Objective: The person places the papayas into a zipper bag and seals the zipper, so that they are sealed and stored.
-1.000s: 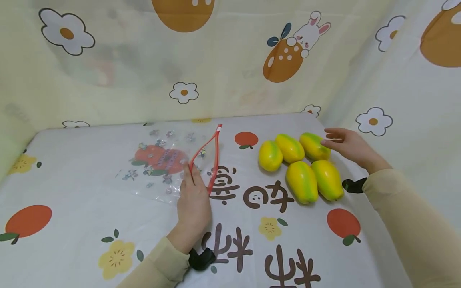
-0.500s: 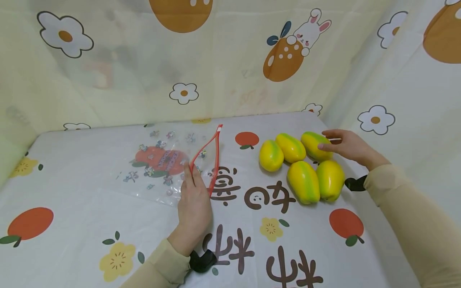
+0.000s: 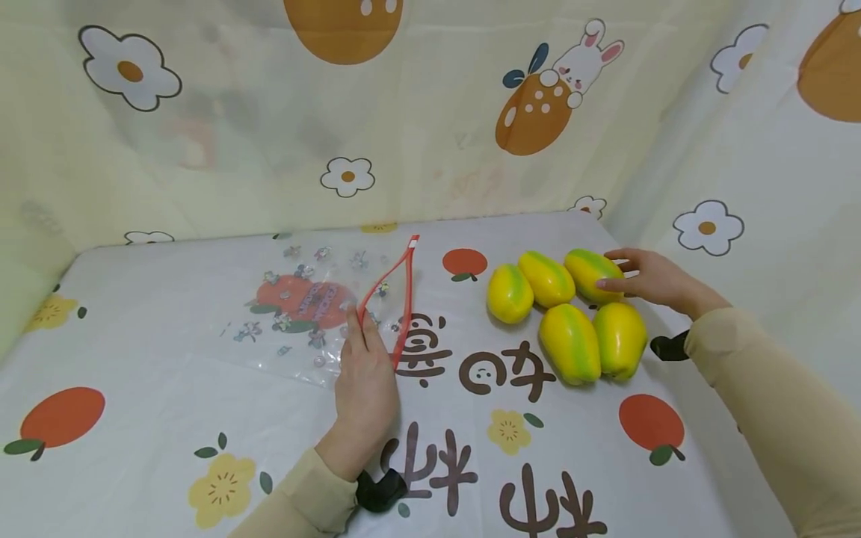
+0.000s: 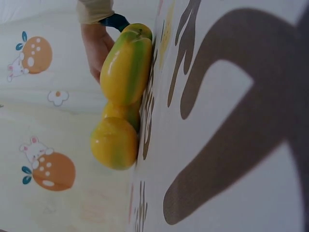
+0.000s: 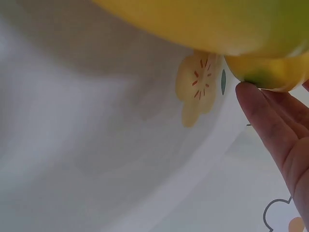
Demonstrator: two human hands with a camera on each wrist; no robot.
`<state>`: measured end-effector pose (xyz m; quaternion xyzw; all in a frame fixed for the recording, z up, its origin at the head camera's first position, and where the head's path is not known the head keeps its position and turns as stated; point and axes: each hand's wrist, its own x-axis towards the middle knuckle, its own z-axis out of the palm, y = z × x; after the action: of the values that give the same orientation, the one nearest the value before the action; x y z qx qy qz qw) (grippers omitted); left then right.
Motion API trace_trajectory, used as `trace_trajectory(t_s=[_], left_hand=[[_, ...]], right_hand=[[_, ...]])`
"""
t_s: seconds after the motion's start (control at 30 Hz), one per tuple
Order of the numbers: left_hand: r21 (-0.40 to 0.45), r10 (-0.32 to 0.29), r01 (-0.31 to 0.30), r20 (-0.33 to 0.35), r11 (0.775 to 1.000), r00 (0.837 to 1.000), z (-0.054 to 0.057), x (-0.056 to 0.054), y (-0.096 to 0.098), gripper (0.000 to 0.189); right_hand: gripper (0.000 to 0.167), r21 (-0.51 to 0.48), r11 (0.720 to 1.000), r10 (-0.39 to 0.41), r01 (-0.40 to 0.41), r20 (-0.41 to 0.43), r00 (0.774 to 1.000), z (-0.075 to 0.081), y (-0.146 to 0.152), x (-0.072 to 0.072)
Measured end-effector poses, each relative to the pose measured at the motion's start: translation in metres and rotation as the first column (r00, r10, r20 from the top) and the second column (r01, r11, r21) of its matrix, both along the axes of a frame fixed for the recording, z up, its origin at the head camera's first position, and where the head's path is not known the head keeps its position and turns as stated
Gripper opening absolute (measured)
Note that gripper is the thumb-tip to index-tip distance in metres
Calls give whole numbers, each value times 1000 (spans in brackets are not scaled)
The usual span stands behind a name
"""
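My left hand (image 3: 366, 388) lies at the red zip edge (image 3: 407, 295) of a clear printed plastic bag (image 3: 323, 351), fingers stretched out over the strip. The bag lies flat, its mouth parted toward the right. At the right, several yellow papayas (image 3: 569, 344) with green streaks sit close together. My right hand (image 3: 662, 284) holds the far right papaya (image 3: 588, 270) by its end, thumb on the near side and fingers behind. In the right wrist view the thumb (image 5: 256, 104) touches the underside of that papaya (image 5: 275, 72). The left wrist view shows papayas (image 4: 126, 67) but not my left hand.
A white printed cloth (image 3: 134, 336) with fruit, flowers and brown characters covers the table. Behind it hangs a pale patterned curtain (image 3: 255, 149), and another curtain side (image 3: 760, 164) rises close to my right arm.
My right hand has come in from beside the far right papaya to grip its end. The front right papaya has swung to stand straighter beside its neighbour. My left hand stays at the bag.
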<state>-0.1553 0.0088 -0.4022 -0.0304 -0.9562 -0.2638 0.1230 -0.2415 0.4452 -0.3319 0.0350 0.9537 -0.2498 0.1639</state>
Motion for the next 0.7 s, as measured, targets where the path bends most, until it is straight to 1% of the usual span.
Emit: trace_trajectory(t_s=[0.27, 0.43, 0.57, 0.7], left_hand=[[-19, 5, -5, 5, 1000, 1000, -1, -1, 0, 67], [-18, 3, -3, 16, 1000, 1000, 0, -1, -1, 68], [-15, -1, 1, 12, 1000, 1000, 1, -1, -1, 69], [-16, -4, 4, 6, 1000, 1000, 1, -1, -1, 69]], right_hand=[[89, 7, 1000, 5, -5, 6, 1000, 2, 4, 2], [90, 24, 1000, 4, -4, 1, 1000, 6, 6, 4], [91, 40, 999, 6, -5, -29, 1000, 12, 9, 5], [88, 43, 999, 10, -7, -63, 998, 23, 9, 8]])
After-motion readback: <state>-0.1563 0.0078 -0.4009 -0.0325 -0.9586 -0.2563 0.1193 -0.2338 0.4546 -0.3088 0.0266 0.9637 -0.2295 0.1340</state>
